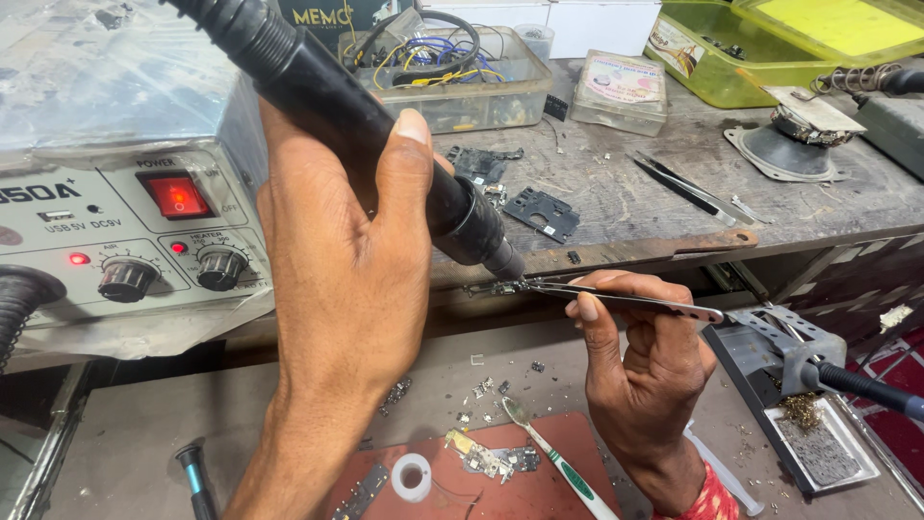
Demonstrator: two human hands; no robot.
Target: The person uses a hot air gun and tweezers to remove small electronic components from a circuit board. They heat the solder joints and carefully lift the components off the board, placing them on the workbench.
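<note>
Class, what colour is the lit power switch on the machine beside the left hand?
Red; the switch glows on the grey machine, clearest in the head view.

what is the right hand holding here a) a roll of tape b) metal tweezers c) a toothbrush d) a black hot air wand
b: the right hand grips slim metal tweezers whose tips meet the nozzle of the black hot air wand, which the left hand holds.
</note>
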